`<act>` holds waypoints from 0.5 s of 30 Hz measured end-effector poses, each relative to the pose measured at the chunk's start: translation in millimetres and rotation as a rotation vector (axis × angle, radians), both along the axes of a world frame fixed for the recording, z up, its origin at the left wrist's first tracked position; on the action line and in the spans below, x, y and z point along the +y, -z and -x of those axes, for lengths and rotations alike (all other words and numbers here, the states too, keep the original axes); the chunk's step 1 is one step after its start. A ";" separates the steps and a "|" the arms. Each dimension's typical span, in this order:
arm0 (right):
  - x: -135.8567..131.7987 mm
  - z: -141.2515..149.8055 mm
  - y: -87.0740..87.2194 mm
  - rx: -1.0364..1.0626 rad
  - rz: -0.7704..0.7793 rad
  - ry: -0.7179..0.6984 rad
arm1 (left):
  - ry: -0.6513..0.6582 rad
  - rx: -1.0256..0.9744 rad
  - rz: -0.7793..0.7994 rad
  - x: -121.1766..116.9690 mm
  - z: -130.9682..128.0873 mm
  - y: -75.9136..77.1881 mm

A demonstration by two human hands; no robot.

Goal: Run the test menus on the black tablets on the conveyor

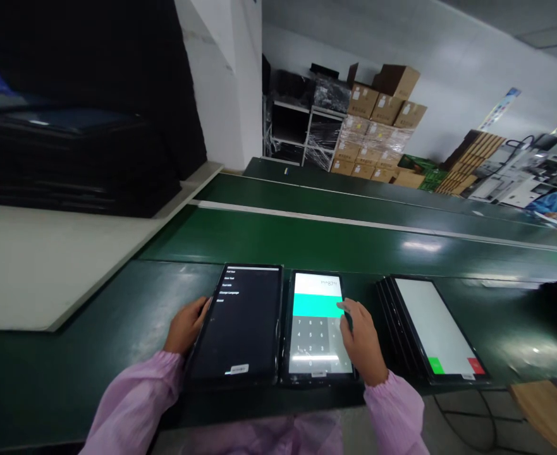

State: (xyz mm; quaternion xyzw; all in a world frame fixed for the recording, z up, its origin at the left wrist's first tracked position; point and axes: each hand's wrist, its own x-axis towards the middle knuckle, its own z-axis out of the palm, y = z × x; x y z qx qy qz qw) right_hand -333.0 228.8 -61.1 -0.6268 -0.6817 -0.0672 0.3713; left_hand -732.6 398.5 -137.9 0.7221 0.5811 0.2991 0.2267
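Observation:
Three tablets lie side by side on the green conveyor bench [117, 316]. The left tablet [240, 328] shows a black screen with a short white menu; my left hand [187, 325] rests against its left edge, fingers curled on the frame. The middle tablet [317, 325] shows a teal band and a number keypad; my right hand [361, 338] lies over its right side with the index finger stretched onto the screen near the teal band. The right tablet [437, 328] tops a small stack and shows a white screen with green and red buttons. Both sleeves are pink.
A stack of black tablets or trays [69, 158] sits on a white board [45, 265] at the left. Green belt lanes [354, 234] run behind the tablets. Cardboard boxes [382, 120] and wrapped shelving stand by the far wall. A wooden board [548, 417] lies at the lower right.

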 end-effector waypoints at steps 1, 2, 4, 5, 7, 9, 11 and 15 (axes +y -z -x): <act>2.0 1.7 0.5 -0.008 0.007 -0.011 | -0.002 0.000 -0.001 0.5 -0.6 0.3; 4.0 3.7 1.4 -0.012 0.007 -0.020 | -0.004 -0.002 -0.004 0.9 -1.3 0.5; 7.6 7.4 4.1 -0.022 0.008 -0.047 | -0.009 -0.011 -0.008 1.2 -2.9 0.3; 9.1 8.7 5.6 -0.029 0.010 -0.071 | -0.013 -0.021 -0.007 0.9 -3.6 -0.1; 10.7 8.8 7.9 -0.025 0.010 -0.108 | -0.020 -0.078 0.010 -0.2 -4.8 -2.0; 11.7 4.0 8.1 0.057 -0.001 -0.081 | -0.030 -0.197 0.044 -0.6 -6.7 -5.3; 15.7 -5.6 6.7 0.220 0.016 0.004 | -0.030 -0.354 0.074 2.7 -10.5 -9.8; 43.3 -29.5 11.1 0.723 0.094 0.086 | -0.023 -0.748 0.116 24.8 -26.1 -21.0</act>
